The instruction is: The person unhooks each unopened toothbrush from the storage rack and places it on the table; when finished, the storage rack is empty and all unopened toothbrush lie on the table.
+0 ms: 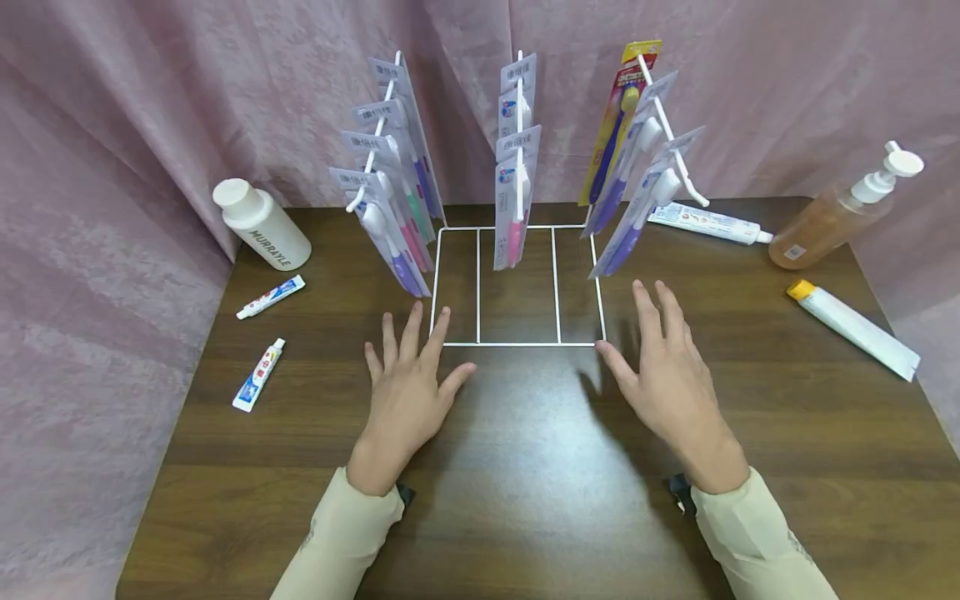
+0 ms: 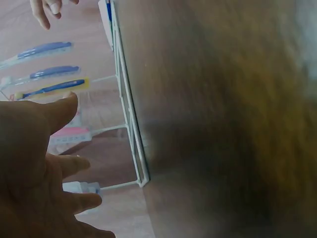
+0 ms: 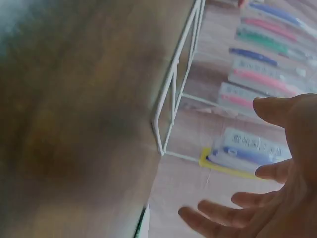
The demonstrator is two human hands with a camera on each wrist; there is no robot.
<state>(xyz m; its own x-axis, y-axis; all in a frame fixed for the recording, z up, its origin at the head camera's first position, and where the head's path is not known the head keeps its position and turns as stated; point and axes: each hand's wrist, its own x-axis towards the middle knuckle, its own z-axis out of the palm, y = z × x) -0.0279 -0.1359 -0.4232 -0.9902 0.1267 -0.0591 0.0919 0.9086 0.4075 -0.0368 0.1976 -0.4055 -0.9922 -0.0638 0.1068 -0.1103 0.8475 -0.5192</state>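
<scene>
Toothbrushes (image 1: 515,242) on the rack (image 1: 517,344), just past my left hand (image 1: 408,383) and right hand (image 1: 670,379), per head view. Left wrist cam: fingers spread, nothing held. Right wrist cam: same, empty. Guessing pre-grab; next move calls for reaching forward and pinching.

We saw the head view bright and fairly crisp, with pale glare on the table (image 1: 502,492) and a soft shadow beside the right hand (image 1: 670,379). We found both wrist views dimmer, the table blurred.
</scene>
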